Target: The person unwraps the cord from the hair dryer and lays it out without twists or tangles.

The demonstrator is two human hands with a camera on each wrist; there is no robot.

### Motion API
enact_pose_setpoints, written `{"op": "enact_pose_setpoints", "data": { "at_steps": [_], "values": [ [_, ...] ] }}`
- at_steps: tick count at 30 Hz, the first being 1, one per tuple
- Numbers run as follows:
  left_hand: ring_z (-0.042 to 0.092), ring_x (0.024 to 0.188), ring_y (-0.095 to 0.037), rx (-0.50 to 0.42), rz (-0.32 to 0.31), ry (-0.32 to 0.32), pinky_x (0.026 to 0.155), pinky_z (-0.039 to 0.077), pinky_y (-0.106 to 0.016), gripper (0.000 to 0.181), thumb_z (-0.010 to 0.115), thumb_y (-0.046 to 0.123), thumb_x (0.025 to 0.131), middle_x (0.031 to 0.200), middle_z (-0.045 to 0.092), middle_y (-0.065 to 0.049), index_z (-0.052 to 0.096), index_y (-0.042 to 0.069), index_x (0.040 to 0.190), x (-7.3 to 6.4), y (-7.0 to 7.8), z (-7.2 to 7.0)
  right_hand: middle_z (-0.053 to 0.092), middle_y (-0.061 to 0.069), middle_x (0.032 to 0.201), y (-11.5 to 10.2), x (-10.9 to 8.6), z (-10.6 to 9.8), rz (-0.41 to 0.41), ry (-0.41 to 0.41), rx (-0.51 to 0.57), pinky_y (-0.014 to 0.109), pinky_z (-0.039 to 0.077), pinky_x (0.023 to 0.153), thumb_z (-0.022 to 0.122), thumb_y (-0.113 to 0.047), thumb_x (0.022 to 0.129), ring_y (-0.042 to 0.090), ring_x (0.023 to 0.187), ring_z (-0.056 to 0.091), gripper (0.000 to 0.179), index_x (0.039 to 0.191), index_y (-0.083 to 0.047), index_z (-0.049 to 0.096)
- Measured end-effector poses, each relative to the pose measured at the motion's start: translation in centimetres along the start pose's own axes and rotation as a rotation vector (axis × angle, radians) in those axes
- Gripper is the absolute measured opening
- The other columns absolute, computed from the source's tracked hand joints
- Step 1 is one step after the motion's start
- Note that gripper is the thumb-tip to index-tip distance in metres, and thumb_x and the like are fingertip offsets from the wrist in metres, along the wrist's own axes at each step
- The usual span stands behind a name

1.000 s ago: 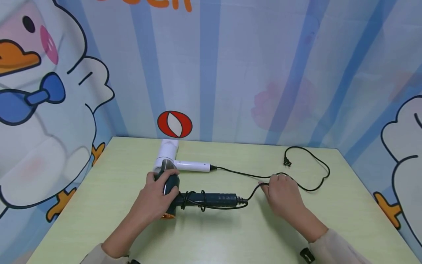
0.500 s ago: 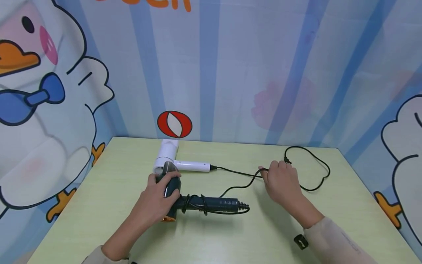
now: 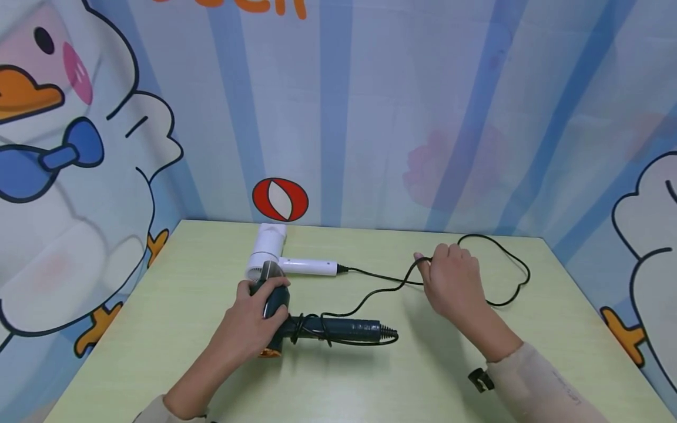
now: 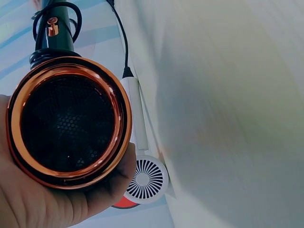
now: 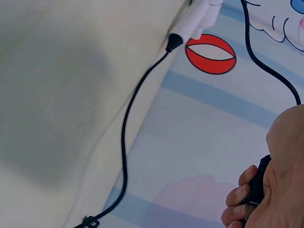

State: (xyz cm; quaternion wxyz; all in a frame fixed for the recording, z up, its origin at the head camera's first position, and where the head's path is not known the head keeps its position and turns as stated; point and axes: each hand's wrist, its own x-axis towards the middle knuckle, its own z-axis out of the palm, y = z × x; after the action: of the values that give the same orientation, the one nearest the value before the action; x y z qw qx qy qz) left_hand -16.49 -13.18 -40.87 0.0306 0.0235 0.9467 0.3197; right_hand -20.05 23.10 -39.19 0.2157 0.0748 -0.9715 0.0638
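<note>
My left hand (image 3: 245,320) grips the barrel of a dark green hair dryer (image 3: 349,329), its handle pointing right above the table. In the left wrist view the copper-rimmed round end (image 4: 124,118) of this dryer faces the camera. Its black cord (image 3: 408,278) is wound around the handle, and a loose length rises to my right hand (image 3: 452,288). That hand's fingers are curled round a black plug (image 5: 259,185), partly hidden in the palm in the right wrist view; the thumb touches the cord in the head view.
A white hair dryer (image 3: 309,267) lies at the back of the pale table (image 3: 338,388), just behind the dark one. The white dryer's cord (image 3: 512,257) runs right, passes behind my right hand and loops near the back edge. A printed curtain (image 3: 381,117) hangs behind.
My right hand has risen and moved slightly away from me, drawing out the dark dryer's cord. A longer stretch hangs free from the handle. My left hand keeps its grip, nearly still.
</note>
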Motion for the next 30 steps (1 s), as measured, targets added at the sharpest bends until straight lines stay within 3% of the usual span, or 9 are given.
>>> {"op": "enact_pose_setpoints", "data": {
  "at_steps": [21, 30],
  "values": [
    [0.060, 0.095, -0.044, 0.025, -0.011, 0.008, 0.062, 0.054, -0.040, 0.045, 0.056, 0.037, 0.097, 0.145, 0.029, -0.027, 0.050, 0.037, 0.141, 0.6, -0.8, 0.3, 0.035, 0.009, 0.073, -2.1, -0.7, -5.8, 0.009, -0.052, 0.182, 0.038, 0.024, 0.065, 0.028, -0.041, 0.111, 0.026, 0.064, 0.031, 0.048, 0.076, -0.009, 0.037],
    [0.060, 0.092, -0.045, 0.032, -0.011, 0.015, 0.060, 0.052, -0.038, 0.045, 0.056, 0.038, 0.097, 0.145, 0.028, -0.029, 0.050, 0.037, 0.141, 1.0, -1.0, 0.2, 0.034, 0.006, 0.069, -3.4, -2.2, -7.5, -0.056, -0.005, 0.225, 0.036, 0.024, 0.062, 0.035, -0.032, 0.110, 0.023, 0.061, 0.030, 0.043, 0.072, -0.012, 0.036]
  ]
}}
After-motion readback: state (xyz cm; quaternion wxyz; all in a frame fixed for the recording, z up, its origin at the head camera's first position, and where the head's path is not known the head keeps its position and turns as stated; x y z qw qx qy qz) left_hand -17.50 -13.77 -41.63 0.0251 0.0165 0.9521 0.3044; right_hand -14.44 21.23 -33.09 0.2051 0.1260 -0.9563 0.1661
